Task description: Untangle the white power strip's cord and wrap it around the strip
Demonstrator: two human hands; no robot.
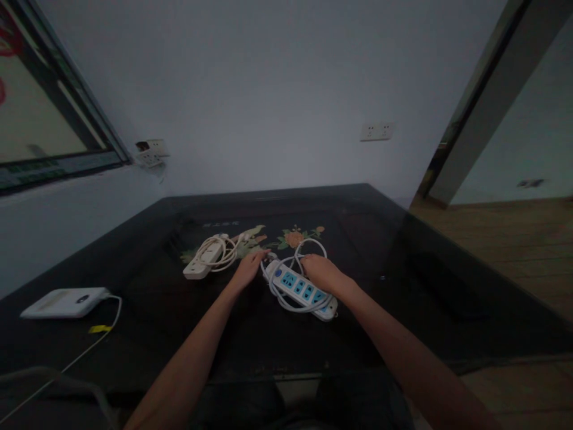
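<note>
Taking the blue-socketed power strip (299,288) as the centre of the dial, with twelve o'clock toward the wall, it lies aslant on the dark table (250,352), one end toward ten o'clock and the other toward four, sockets upward. Its pale cord (295,310) lies loosely looped over and around it, one loop standing out at one o'clock. The left hand (250,267) is at ten o'clock, beside the strip's upper end, its fingers drawn together and apparently pinching the cord there. The right hand (320,272) is at about one o'clock, reaching across the strip with its fingers curled in; they seem closed on the cord at the near side of that loop, though the palm side is hidden and how firm the grip is I cannot tell. The step in hand looks like working the cord with both hands while the strip rests on the table. From here the next move calls for holding the cord steady at ten o'clock while the right hand guides its loop clear of the strip's end. A second power strip (197,269), its own cord loosely coiled over it, lies toward nine o'clock, apart from both hands; a white device (67,303) lies farther out, also near nine.
</note>
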